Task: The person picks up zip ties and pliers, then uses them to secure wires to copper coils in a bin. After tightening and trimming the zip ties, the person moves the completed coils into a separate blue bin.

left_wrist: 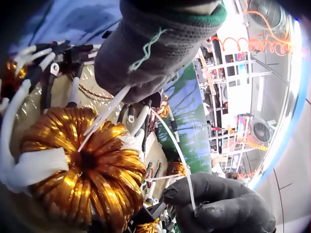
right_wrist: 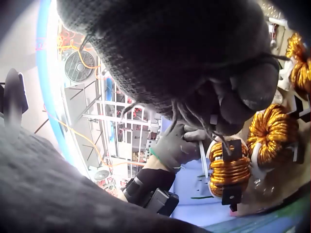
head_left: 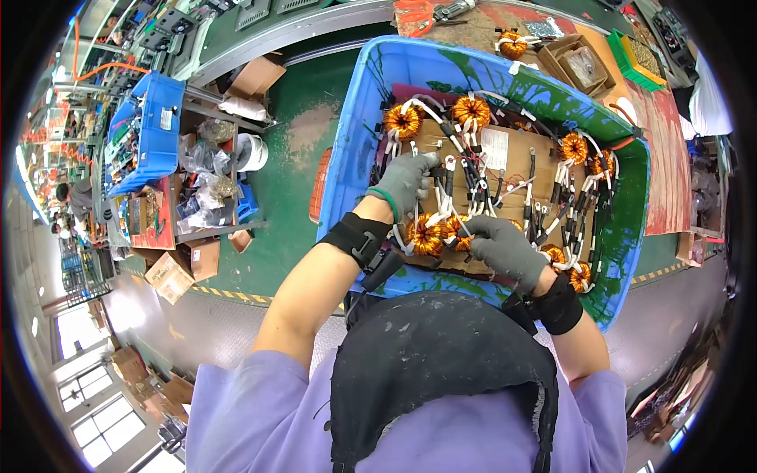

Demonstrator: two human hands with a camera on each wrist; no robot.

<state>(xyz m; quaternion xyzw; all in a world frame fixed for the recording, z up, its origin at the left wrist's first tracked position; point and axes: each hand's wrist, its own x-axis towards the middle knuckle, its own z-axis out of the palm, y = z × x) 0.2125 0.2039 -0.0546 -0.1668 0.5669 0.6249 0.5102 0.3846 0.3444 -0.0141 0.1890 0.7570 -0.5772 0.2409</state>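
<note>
1. I read this as a tying or threading step. Both gloved hands work one copper coil [head_left: 426, 234], which lies on the cardboard sheet [head_left: 512, 158] at the near side of the blue bin [head_left: 339, 158], left of its middle.
2. My left hand [head_left: 406, 180] sits just beyond the coil. Its fingers are curled down and clamp a thin white strip [left_wrist: 180, 155]. In the left wrist view one run of it slants into the coil's centre hole.
3. My right hand [head_left: 505, 248] is near and to the right of the coil. Thumb and forefinger pinch the strip's loose run, and the other fingers are bent in.
4. The strip arcs slack between the two hands. I cannot tell whether it has passed right through the hole.
5. My judgement is that the next move calls for a steady pull on the strip with the coil held down, keeping it free of the other coils' white leads [head_left: 441, 118] lying close by on the far side.
</note>
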